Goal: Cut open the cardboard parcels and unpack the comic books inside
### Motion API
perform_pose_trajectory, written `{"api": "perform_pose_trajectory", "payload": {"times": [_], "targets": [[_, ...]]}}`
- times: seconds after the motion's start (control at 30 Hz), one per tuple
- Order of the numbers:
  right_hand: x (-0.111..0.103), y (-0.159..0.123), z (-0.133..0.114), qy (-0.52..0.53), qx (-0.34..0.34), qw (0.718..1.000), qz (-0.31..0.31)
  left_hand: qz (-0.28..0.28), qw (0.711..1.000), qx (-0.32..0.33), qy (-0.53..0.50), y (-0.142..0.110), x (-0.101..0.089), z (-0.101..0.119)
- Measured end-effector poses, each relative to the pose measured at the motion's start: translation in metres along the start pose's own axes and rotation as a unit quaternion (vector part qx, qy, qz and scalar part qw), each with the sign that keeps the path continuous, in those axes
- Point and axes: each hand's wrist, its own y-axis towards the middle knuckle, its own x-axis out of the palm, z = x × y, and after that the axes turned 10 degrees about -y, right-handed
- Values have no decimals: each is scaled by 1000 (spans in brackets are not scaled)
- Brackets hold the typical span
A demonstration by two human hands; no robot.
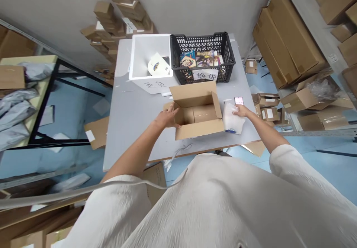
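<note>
An open cardboard box [205, 114] stands on the grey table with its flaps spread and nothing visible inside but its bare bottom. My left hand [168, 117] grips the box at its left side, fingers over the edge and thumb by the near corner. To the right of the box lies a white wrapped package [233, 119], with a bit of blue showing at its near end. My right hand [242, 111] is closed on the package's right edge. Just beyond that hand is a phone [239, 100] with a lit screen.
Behind the box stand a white foam bin [150, 57] and a black plastic crate [203, 56] holding several books. Stacked cartons [119, 21] line the wall. Shelves flank both sides, and a grey cable [111, 184] crosses in front of me.
</note>
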Motion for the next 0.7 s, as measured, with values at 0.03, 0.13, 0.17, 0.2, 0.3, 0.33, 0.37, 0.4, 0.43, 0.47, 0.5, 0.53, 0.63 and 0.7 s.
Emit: {"api": "perform_pose_trajectory", "payload": {"times": [0.03,0.13,0.17,0.2,0.3,0.33,0.37,0.4,0.43,0.47,0.5,0.53,0.63,0.7], "targets": [[6,2,0,7,3,1000,-10,3,1000,-3,-7,-3,3,0],[19,11,-2,0,14,1000,-16,9,999,-14,-32,-11,12,1],[23,15,-4,-13,20,1000,-13,12,999,-17,-39,-14,15,1],[25,19,-7,-27,26,999,-11,14,999,-20,-44,-17,17,1],[32,30,-16,-73,35,997,-20,18,998,-29,-49,-23,23,1],[35,33,-19,-86,32,995,-26,19,998,-31,-50,-25,24,1],[37,36,-21,-97,27,994,-30,20,998,-33,-51,-27,25,0],[40,38,-23,-107,18,994,-30,22,998,-35,-53,-28,26,0],[42,40,-25,-115,7,993,-24,25,998,-35,-55,-30,26,0],[45,40,-26,-120,-6,993,-13,27,997,-36,-57,-31,27,1],[47,41,-27,-123,-19,992,4,29,997,-37,-58,-31,27,1],[49,40,-28,-122,-33,992,24,31,997,-38,-58,-32,28,1],[47,37,-34,-103,-70,989,84,46,997,-43,-52,-31,28,3],[42,33,-40,-80,-89,986,118,63,996,-42,-51,-30,26,5]]}}
